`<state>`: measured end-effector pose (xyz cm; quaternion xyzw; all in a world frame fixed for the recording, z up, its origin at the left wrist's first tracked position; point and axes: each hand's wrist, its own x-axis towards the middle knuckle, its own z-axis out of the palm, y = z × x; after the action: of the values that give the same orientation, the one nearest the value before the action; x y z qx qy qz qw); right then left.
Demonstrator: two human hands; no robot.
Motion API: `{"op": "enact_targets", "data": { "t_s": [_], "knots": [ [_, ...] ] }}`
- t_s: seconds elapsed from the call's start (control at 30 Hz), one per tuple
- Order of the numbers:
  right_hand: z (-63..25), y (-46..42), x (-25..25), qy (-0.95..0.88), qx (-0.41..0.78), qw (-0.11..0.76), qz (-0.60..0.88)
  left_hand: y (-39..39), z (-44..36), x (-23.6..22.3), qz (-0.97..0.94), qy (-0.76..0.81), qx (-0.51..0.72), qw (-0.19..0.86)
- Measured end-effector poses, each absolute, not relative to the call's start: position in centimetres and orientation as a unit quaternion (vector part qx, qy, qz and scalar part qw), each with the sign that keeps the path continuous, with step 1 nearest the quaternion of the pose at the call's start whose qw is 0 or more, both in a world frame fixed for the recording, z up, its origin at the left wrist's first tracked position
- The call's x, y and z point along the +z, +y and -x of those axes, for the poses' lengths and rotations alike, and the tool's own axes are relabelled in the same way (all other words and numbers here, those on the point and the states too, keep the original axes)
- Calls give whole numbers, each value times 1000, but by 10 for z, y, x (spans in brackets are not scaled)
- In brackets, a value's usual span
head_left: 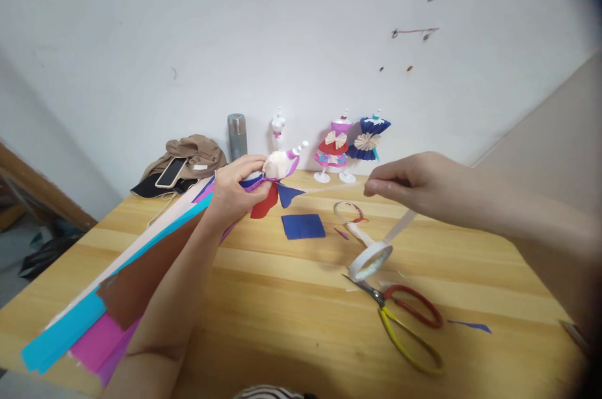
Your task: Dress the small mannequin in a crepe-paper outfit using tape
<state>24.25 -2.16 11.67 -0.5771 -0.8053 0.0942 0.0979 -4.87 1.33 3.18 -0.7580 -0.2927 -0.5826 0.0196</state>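
A small white dress form (pixel 281 165) with a knobbed, purple-banded neck is gripped between the thumb and curled fingers of the left hand (pixel 235 192), tilted neck-rightward above the pale wooden table (pixel 263 311). Red paper (pixel 266 201) and a pointed blue paper piece (pixel 289 195) are seen hanging beneath it. A thin translucent tape strip (pixel 336 187) is apparently pinched by the pressed-together fingertips of the right hand (pixel 404 179), though its course is blurred. Below, a white ring-shaped tape roll (pixel 361 261) is placed near scissors with red and yellow handles (pixel 380 298); a blue paper rectangle (pixel 303 226) is laid farther left.
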Motion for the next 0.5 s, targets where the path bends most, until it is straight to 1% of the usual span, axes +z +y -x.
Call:
{"op": "enact_targets", "data": {
  "t_s": [0.13,0.33,0.5],
  "knots": [
    [-242,-10,118,-786,94,87,605,11,49,33,751,-294,-590,-23],
    [-237,1,118,-794,88,73,597,13,52,30,748,-275,-594,-110],
    [-236,17,112,-810,81,57,578,14,51,27,733,-291,-580,-201]
  ]
}}
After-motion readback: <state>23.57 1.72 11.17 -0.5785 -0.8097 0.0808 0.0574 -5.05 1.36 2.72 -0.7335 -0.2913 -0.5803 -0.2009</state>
